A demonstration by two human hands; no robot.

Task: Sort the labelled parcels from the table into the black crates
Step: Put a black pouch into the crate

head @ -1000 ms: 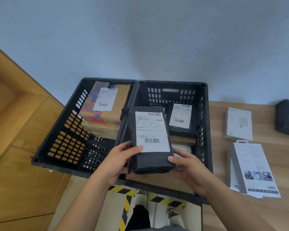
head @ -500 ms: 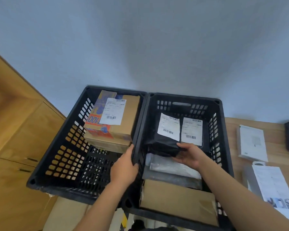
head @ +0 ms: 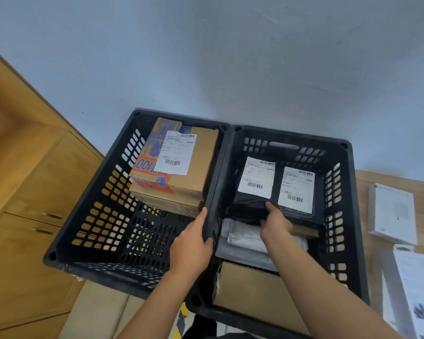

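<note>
Soft, even indoor light, no glare. Broad faint shadow on the wall (head: pixel 230 57). Wide-angle bend at edges: cabinet (head: pixel 34 192) lines curve. Cabinet handles motion-smeared; label print too soft to read.

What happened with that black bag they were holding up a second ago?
The black bag went from both hands down into the right crate, beside another labelled black parcel. The right hand still touches it; the left hand now grips the crates' shared rim. The left crate's cardboard box stayed put.
</note>
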